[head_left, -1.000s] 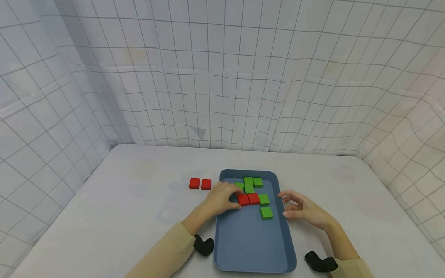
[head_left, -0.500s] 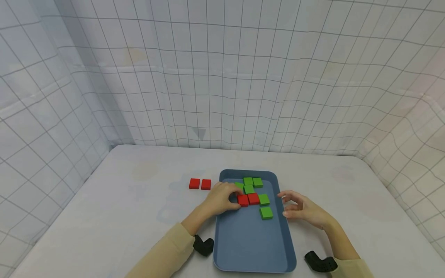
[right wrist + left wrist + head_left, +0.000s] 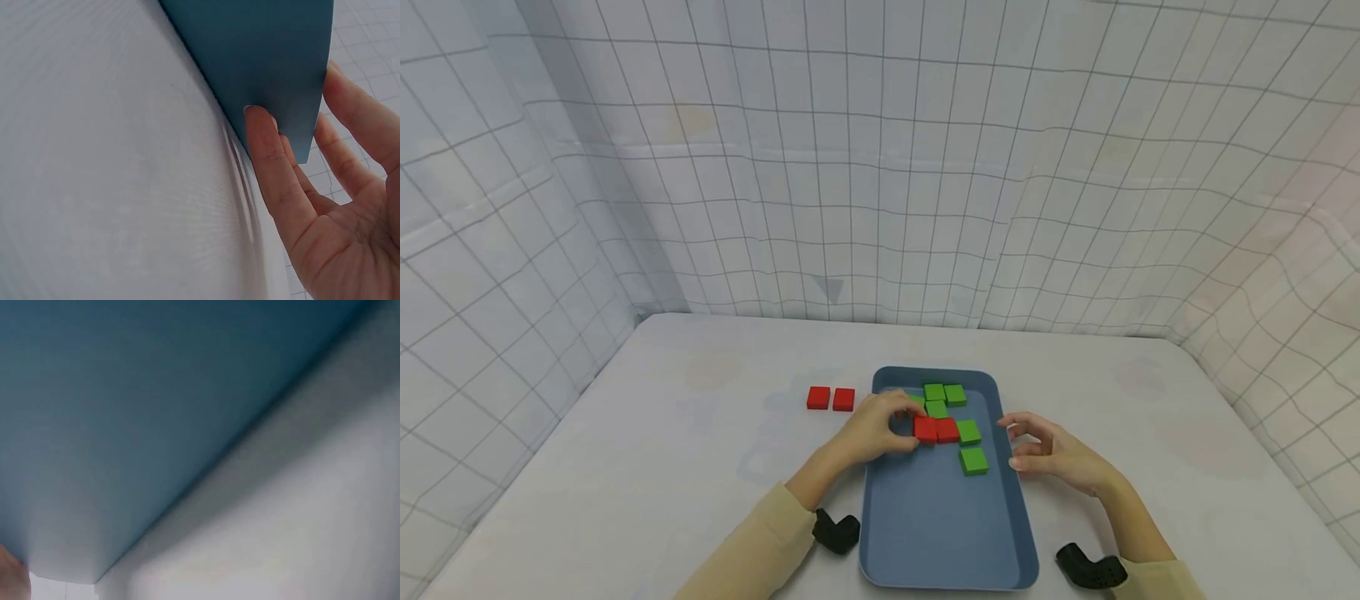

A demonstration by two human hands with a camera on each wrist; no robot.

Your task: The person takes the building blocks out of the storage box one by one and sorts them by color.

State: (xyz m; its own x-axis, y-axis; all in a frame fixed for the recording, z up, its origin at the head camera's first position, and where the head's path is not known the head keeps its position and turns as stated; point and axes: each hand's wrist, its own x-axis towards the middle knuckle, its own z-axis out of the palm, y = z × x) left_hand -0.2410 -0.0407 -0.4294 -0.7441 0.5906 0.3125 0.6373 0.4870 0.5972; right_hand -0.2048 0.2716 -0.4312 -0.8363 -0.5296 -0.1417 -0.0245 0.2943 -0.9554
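My left hand (image 3: pixel 874 427) is over the left half of the blue-grey tray (image 3: pixel 947 533), pinching a flat red square block (image 3: pixel 924 430) between thumb and fingers. This block overlaps a second red block (image 3: pixel 947 431) on its right. Several green square blocks lie in the tray: a group at the far end, then a green block (image 3: pixel 968 432) beside the red ones and a nearer green block (image 3: pixel 973 461). My right hand (image 3: pixel 1054 454) is at the tray's right rim with fingers loosely bent; in the right wrist view its fingertips rest against the tray's outer wall (image 3: pixel 275 69).
Left of the tray, two red blocks, a farther-left red block (image 3: pixel 818 397) and a nearer red block (image 3: pixel 844 399), lie on the white table (image 3: pixel 685 483). A black wrist device (image 3: pixel 837 532) is by the left sleeve, another black device (image 3: pixel 1090 568) by the right. Gridded cloth (image 3: pixel 880 167) hangs behind.
The red block in my left hand has risen slightly and now overlaps its red neighbour. My right hand has stayed at the tray's rim.
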